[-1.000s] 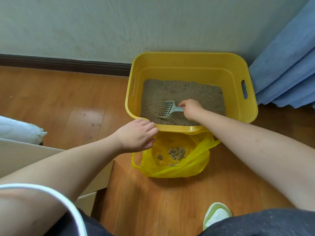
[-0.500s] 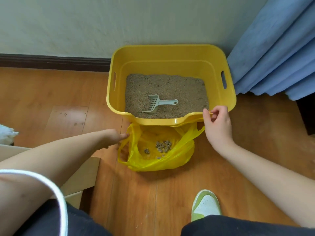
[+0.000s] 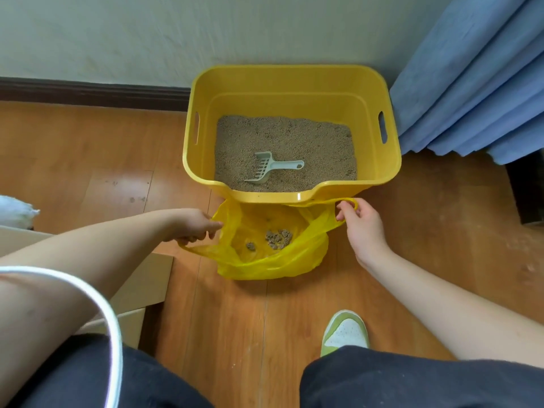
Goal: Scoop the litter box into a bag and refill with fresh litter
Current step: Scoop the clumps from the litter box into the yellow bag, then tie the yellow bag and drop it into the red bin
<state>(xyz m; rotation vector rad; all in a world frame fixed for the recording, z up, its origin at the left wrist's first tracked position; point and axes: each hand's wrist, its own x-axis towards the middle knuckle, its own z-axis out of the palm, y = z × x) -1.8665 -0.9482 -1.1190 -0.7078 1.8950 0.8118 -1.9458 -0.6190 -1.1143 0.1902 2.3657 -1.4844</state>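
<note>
At the far left edge lies a white cloth bundle (image 3: 16,210) above a pale board (image 3: 147,287); the left hand (image 3: 192,225) pinches the left handle of the yellow bag (image 3: 265,266), which sits open on the wooden floor (image 3: 88,160) just in front of the litter box (image 3: 294,83), grey clumps (image 3: 278,238) lying in its bottom. Inside the box a pale scoop (image 3: 266,169) rests on the litter (image 3: 309,142); the right hand (image 3: 363,226) curls its fingers through the bag's right handle; a green-and-white shoe (image 3: 344,331) stands below, and blue curtains (image 3: 471,83) hang at the far right
</note>
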